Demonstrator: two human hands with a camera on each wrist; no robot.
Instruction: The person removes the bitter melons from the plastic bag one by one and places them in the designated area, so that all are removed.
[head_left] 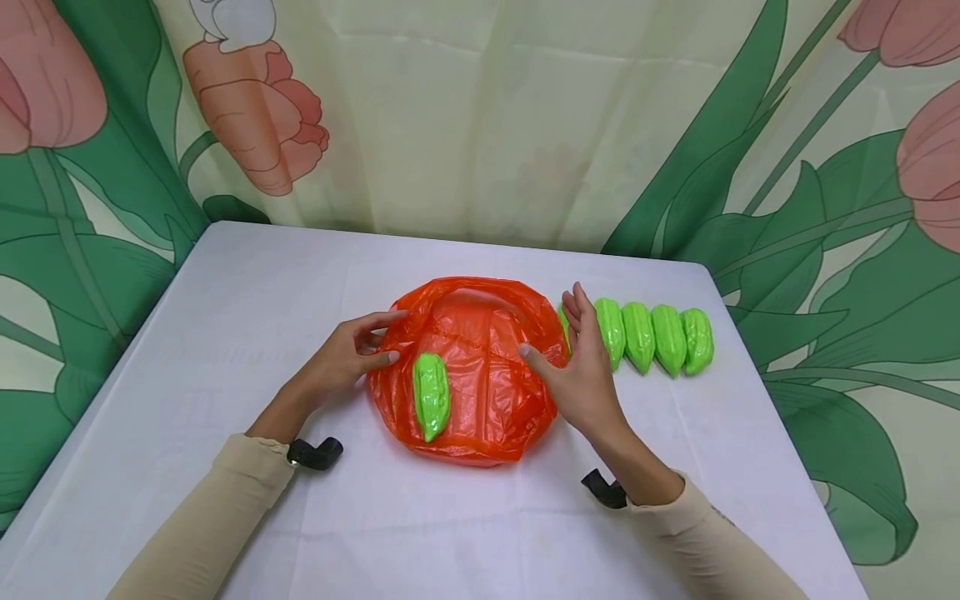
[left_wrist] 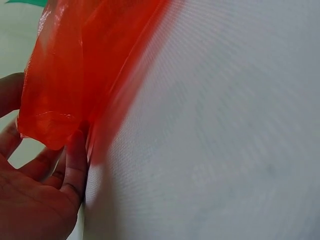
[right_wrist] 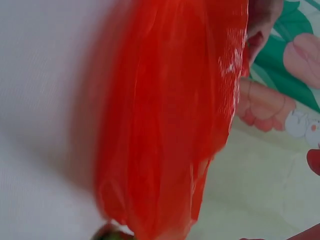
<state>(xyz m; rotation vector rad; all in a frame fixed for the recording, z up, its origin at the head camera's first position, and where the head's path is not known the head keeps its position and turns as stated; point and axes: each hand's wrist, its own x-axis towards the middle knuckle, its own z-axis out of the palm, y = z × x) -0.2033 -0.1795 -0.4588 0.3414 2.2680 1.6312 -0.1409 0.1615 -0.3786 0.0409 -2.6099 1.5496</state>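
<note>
A red plastic bag [head_left: 491, 421], its mouth spread wide, sits mid-table. Inside it, toward the left, lies a shiny green ridged fruit-shaped piece [head_left: 431, 398] with a pointed end. My left hand [head_left: 347, 358] is at the bag's left rim; in the left wrist view its fingers [left_wrist: 75, 167] touch the red film [left_wrist: 55, 115]. At the opposite rim, my right hand [head_left: 583, 375] has its fingers raised and its thumb over the bag's edge. The right wrist view is mostly filled by the bag's side [right_wrist: 165, 120], with little of the right hand visible.
Right of the bag stands a row of several similar green pieces [head_left: 638, 337], the leftmost partly hidden by my right hand. A white cloth covers the table [head_left: 187, 367]. Behind it hangs a printed curtain [head_left: 487, 125]. Black devices [head_left: 315, 454] sit at both wrists.
</note>
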